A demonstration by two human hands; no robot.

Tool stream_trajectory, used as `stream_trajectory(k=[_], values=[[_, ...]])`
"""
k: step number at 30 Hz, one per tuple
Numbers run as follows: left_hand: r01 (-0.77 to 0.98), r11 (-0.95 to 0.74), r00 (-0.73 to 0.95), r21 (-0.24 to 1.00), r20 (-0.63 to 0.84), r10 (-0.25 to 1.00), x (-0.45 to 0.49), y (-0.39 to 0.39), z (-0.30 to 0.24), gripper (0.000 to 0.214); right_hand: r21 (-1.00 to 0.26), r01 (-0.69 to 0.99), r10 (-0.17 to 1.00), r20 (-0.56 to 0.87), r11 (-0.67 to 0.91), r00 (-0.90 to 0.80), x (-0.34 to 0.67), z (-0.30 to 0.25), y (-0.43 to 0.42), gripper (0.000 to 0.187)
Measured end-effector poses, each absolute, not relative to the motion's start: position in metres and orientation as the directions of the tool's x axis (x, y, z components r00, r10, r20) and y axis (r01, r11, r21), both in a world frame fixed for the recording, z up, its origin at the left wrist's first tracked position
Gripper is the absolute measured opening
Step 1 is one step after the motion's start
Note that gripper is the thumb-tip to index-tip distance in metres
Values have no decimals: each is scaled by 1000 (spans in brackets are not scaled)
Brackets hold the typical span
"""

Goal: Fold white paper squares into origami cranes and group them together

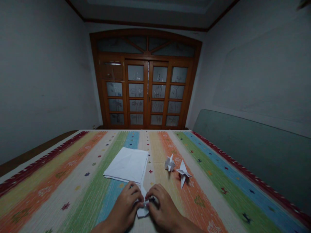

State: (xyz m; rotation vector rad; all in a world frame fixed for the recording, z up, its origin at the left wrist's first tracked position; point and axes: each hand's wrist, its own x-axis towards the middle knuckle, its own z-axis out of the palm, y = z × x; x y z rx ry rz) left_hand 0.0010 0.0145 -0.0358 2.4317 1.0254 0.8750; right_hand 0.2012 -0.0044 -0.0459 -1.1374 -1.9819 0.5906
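At the near side of the table, both my hands pinch a small piece of folded white paper [143, 212]. My left hand [128, 204] grips it from the left, and my right hand [163, 204] from the right, thumbs close together. A narrow strip of the paper points away between the fingers; other parts are hidden behind them. Just beyond my left hand lies a stack of white paper squares [128, 164]. Past my right hand stand two folded paper figures, a smaller one [169, 163] and a pointed, crane-like one [183, 173].
A striped, multicoloured cloth [89, 194] covers the table. A pale green panel or bench back [243, 142] runs along the right wall. Wooden doors with glass panes [148, 94] close off the far end of the room.
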Motion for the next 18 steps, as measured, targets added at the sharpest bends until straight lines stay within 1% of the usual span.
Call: stream_trajectory(k=[7, 12, 15, 18], values=[[551, -676, 566, 490, 375, 734, 1, 14, -38, 19, -685, 564, 887, 359, 462, -290, 200, -50, -7, 30], [557, -665, 560, 497, 367, 743, -4, 5, -38, 20, -674, 626, 917, 339, 392, -209, 201, -57, -7, 45], [609, -594, 502, 527, 324, 802, -6, -2, -39, 26, -683, 637, 928, 339, 357, -157, 202, -61, -7, 43], [683, -480, 395, 550, 275, 877, -6, -7, -39, 30, -686, 626, 923, 349, 370, -164, 203, -65, -6, 38]])
